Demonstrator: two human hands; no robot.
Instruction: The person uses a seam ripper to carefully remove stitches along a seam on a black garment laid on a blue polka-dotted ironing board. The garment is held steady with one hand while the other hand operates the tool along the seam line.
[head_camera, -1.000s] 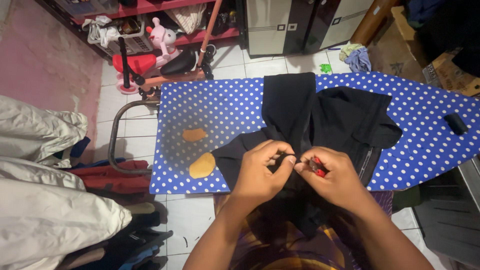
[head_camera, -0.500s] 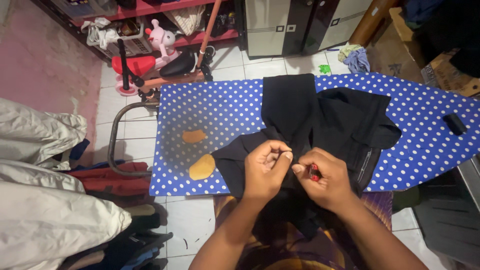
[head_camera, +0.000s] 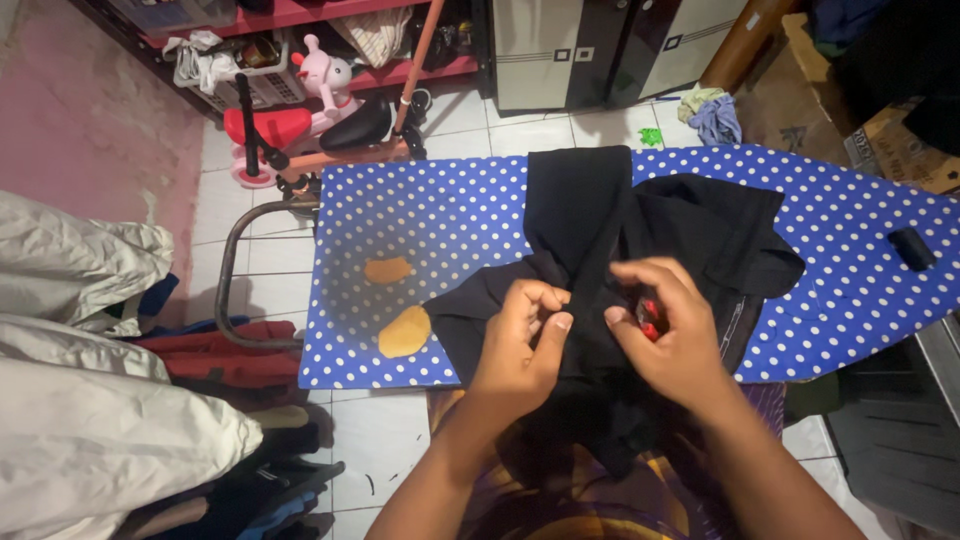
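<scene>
Garment (head_camera: 600, 240) bunched on board (head_camera: 420, 230). Left hand (head_camera: 520, 345) pinches fold; right hand (head_camera: 665, 335) grips red tool (head_camera: 650, 317). Keep fold taut, tool tip clear of fingers.

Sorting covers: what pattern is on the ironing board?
Blue with white polka dots, on the ironing board, clear in the head view.

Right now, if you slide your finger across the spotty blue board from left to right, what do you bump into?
Two orange patches → left hand pinching the black garment → right hand with a small red tool → small black object.
</scene>
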